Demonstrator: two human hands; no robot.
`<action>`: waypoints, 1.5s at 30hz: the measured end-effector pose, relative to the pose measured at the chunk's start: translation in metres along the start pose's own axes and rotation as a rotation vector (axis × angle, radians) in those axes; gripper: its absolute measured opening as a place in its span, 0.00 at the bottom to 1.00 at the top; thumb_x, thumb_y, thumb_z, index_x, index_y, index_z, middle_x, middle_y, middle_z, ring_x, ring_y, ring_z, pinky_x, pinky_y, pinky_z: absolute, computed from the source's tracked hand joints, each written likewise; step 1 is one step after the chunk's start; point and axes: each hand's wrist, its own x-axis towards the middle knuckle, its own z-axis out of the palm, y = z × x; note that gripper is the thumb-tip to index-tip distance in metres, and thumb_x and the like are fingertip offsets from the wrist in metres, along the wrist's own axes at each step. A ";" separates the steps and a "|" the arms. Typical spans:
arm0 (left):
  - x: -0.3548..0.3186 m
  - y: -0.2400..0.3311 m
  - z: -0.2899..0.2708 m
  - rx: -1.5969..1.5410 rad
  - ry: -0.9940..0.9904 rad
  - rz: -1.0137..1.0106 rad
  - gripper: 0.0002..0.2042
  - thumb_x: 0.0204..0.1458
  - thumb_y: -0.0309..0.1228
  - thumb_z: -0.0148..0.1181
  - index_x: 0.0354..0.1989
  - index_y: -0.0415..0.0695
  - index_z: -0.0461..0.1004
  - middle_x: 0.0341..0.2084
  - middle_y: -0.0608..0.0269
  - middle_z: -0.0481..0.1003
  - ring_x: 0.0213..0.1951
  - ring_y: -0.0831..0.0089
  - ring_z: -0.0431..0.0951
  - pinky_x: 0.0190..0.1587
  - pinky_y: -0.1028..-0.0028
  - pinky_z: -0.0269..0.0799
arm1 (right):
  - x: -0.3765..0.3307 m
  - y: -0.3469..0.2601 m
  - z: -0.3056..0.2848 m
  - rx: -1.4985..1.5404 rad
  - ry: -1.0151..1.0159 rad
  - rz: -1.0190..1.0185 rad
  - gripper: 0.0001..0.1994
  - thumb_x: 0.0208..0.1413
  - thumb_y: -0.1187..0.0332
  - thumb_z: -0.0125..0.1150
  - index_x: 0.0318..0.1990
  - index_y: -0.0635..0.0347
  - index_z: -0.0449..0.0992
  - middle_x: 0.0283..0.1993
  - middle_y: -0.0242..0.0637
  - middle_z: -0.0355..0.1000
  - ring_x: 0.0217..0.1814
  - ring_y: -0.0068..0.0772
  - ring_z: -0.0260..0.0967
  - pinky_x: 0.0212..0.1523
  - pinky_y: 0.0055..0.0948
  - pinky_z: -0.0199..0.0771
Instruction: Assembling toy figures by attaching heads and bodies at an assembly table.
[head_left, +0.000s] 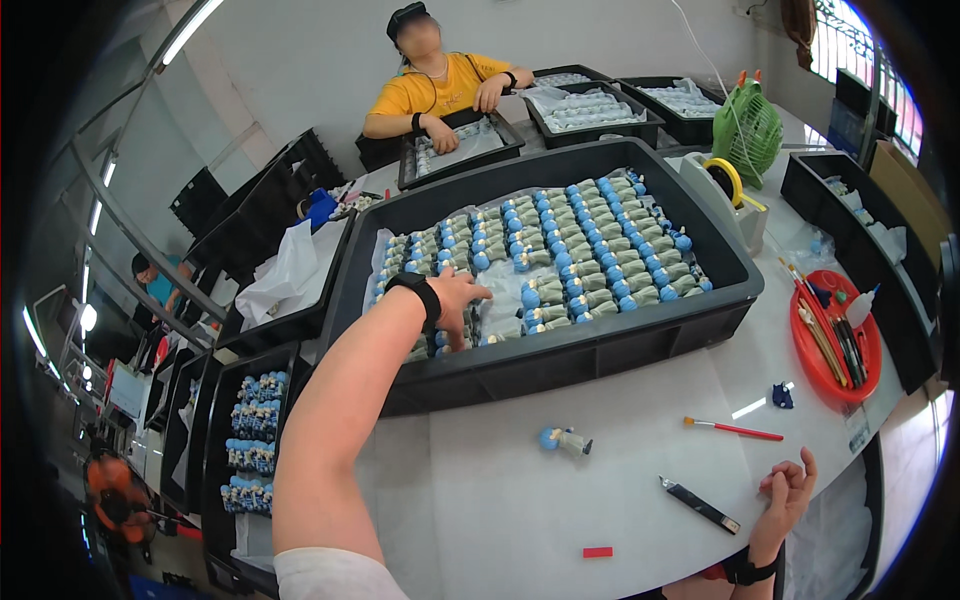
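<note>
My left hand [456, 302] reaches into a big black tray [560, 345] filled with rows of small figurines [590, 235] with blue heads and grey-green bodies. Its thumb is spread from the fingers, which point down at the figurines by the tray's near left side; their tips are partly hidden. No held figurine shows. My right hand [788, 497] is at the table's right edge, palm up, fingers loosely bent and apart, holding nothing. Nearest to it lies a black utility knife [702, 506]. One loose figurine [565, 440] lies on its side before the tray.
A red-handled brush [735, 429], a dark blue piece [782, 396] and a red strip [597, 552] lie on the white table. Right stands a red basket [808, 350] with brushes; behind it, a tape dispenser [735, 205] and green fan [748, 130]. A co-worker [440, 85] works across at another tray.
</note>
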 end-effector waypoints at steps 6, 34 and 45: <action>-0.005 0.011 0.000 0.053 0.007 -0.055 0.40 0.23 0.38 0.71 0.53 0.55 0.59 0.57 0.58 0.49 0.54 0.51 0.55 0.52 0.59 0.62 | 0.001 0.000 -0.001 -0.009 0.004 -0.007 0.20 0.52 0.75 0.46 0.55 0.64 0.56 0.31 0.32 0.62 0.26 0.15 0.57 0.28 0.12 0.58; -0.029 -0.010 0.008 -0.375 0.427 0.115 0.29 0.25 0.35 0.67 0.40 0.39 0.64 0.40 0.52 0.64 0.43 0.60 0.67 0.46 0.72 0.64 | 0.000 0.001 -0.008 0.079 -0.046 -0.020 0.17 0.53 0.76 0.47 0.51 0.64 0.60 0.30 0.32 0.63 0.26 0.16 0.59 0.29 0.14 0.60; -0.166 0.001 -0.026 -0.975 0.943 0.428 0.28 0.29 0.27 0.66 0.44 0.40 0.62 0.48 0.62 0.60 0.46 0.81 0.63 0.42 0.81 0.66 | 0.000 0.003 -0.010 0.113 -0.022 -0.058 0.17 0.54 0.73 0.48 0.51 0.64 0.60 0.29 0.29 0.63 0.25 0.14 0.59 0.26 0.11 0.58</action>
